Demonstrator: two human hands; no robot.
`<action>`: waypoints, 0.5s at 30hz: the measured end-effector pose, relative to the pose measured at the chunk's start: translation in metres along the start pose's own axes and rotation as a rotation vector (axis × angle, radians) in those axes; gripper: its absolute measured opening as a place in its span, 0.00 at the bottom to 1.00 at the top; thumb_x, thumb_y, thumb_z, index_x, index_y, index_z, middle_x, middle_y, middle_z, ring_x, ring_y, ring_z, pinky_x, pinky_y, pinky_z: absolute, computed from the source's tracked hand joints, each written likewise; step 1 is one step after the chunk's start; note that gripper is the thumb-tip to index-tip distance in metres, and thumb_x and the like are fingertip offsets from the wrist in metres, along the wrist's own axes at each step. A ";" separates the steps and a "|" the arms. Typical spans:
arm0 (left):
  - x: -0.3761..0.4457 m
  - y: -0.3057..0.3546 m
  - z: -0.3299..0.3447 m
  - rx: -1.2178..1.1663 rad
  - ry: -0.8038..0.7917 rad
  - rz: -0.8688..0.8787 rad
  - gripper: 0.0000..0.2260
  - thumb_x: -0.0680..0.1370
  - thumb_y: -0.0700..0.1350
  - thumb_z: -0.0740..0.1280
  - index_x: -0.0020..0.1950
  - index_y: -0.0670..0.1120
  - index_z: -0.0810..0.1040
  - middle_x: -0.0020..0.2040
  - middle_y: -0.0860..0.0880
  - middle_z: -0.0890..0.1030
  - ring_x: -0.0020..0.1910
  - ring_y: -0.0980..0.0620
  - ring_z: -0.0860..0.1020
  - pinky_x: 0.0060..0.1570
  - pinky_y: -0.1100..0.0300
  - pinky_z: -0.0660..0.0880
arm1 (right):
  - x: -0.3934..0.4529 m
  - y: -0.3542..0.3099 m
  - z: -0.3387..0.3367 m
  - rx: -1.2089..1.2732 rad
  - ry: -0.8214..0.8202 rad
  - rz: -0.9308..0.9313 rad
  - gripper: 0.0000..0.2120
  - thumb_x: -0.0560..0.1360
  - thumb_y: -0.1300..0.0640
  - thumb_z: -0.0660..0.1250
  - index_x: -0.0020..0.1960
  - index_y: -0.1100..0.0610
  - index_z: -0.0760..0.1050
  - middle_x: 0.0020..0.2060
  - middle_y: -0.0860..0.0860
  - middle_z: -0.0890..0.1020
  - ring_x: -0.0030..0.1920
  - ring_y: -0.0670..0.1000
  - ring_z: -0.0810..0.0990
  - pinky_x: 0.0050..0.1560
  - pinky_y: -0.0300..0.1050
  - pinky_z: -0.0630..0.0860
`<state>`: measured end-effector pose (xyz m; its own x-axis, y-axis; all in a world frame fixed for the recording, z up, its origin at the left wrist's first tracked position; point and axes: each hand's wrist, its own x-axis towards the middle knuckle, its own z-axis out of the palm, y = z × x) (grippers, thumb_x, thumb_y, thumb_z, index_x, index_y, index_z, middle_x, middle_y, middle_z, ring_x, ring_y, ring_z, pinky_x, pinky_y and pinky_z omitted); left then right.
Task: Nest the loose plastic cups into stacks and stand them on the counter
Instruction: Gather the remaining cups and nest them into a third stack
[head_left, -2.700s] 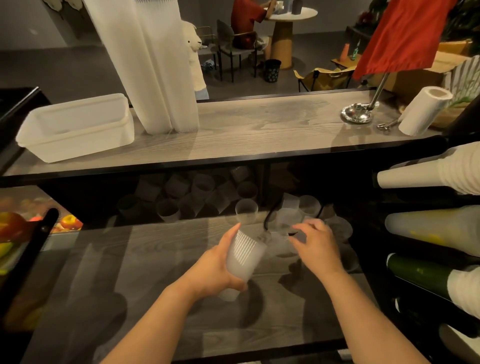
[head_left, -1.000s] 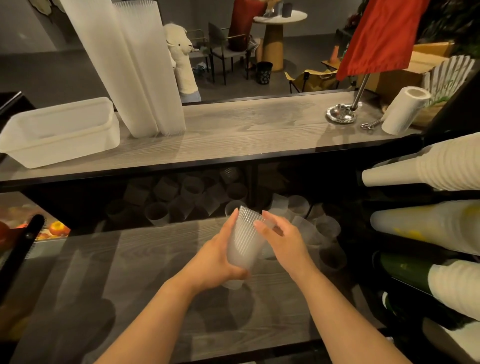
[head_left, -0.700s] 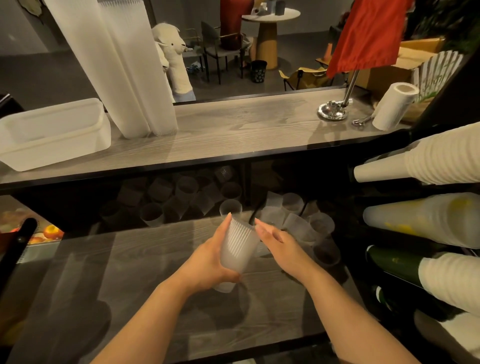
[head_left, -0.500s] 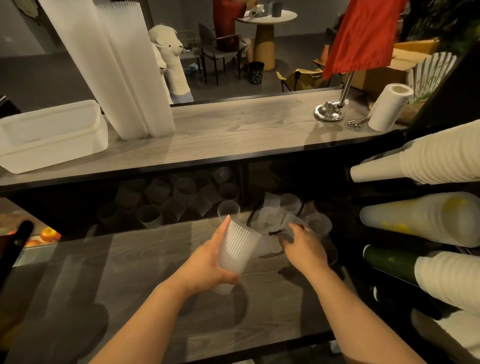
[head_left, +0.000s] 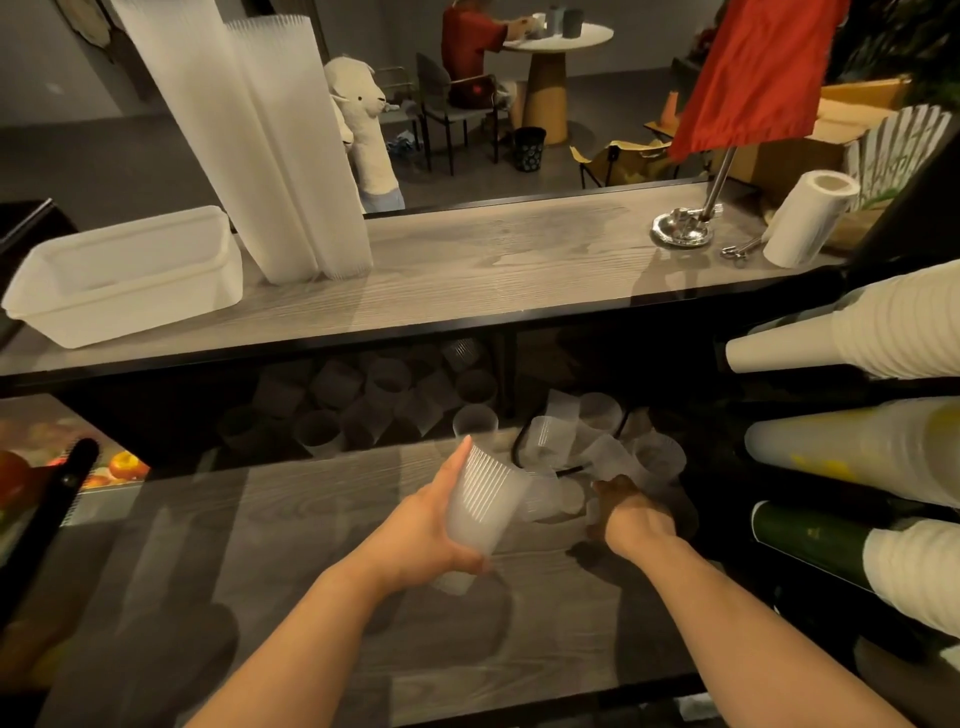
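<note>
Head view is looking down over a grey wood-grain lower counter (head_left: 322, 587), with a raised wooden bar top (head_left: 498, 270) running across beyond both hands and a dim room with a round table (head_left: 558, 36) and chairs lying farther back. On the bar top, far up and left of the left hand, a white plastic tub (head_left: 124, 275) is sitting beside two tall cup stacks (head_left: 270, 156) that are leaning slightly left. Up and right of the right hand, a paper towel roll (head_left: 808, 218) is standing near a red flag (head_left: 753, 73) on a metal base.

The left hand (head_left: 421, 540) is gripping a short stack of ribbed cups (head_left: 480, 514), fingers and thumb wrapped around its side. Its long axis is tilting away from the person and a little to the right, the open mouth pointing up toward the bar top and the closed base pointing down toward the wrist, just above the lower counter.

The right hand (head_left: 631, 514) is reaching into a pile of loose cups (head_left: 597, 447) lying just beyond and to the right of the held stack; its fingers are hidden among them, so I cannot tell whether they are closing on one. More loose cups are lying in shadow under the bar top, beyond the left hand. To the right of the right hand, sleeves of paper cups (head_left: 872, 332) are lying on their sides.
</note>
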<state>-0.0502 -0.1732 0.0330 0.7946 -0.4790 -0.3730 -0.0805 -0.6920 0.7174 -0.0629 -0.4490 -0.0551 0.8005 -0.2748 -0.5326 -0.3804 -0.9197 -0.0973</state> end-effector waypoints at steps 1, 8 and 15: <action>0.000 -0.001 -0.001 -0.001 0.001 0.002 0.59 0.66 0.49 0.81 0.69 0.81 0.35 0.71 0.54 0.67 0.61 0.51 0.74 0.58 0.53 0.78 | 0.001 -0.001 0.001 -0.031 -0.007 0.004 0.22 0.74 0.42 0.65 0.65 0.46 0.69 0.64 0.51 0.71 0.61 0.57 0.75 0.58 0.56 0.76; 0.002 -0.003 -0.001 -0.010 -0.019 0.010 0.58 0.66 0.49 0.80 0.70 0.80 0.36 0.70 0.55 0.66 0.61 0.50 0.73 0.55 0.54 0.79 | 0.002 0.000 -0.002 -0.164 -0.084 -0.013 0.26 0.72 0.41 0.67 0.67 0.48 0.68 0.64 0.52 0.68 0.63 0.59 0.72 0.60 0.58 0.74; 0.005 -0.002 0.004 0.008 -0.068 0.016 0.58 0.66 0.48 0.80 0.71 0.80 0.36 0.73 0.53 0.65 0.60 0.50 0.74 0.52 0.57 0.81 | -0.007 0.018 -0.005 -0.084 0.021 -0.003 0.18 0.81 0.53 0.60 0.69 0.54 0.69 0.65 0.55 0.72 0.63 0.56 0.74 0.61 0.50 0.73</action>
<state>-0.0484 -0.1766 0.0271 0.7504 -0.5254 -0.4010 -0.0977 -0.6882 0.7189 -0.0736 -0.4651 -0.0492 0.8115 -0.2767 -0.5147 -0.3381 -0.9407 -0.0275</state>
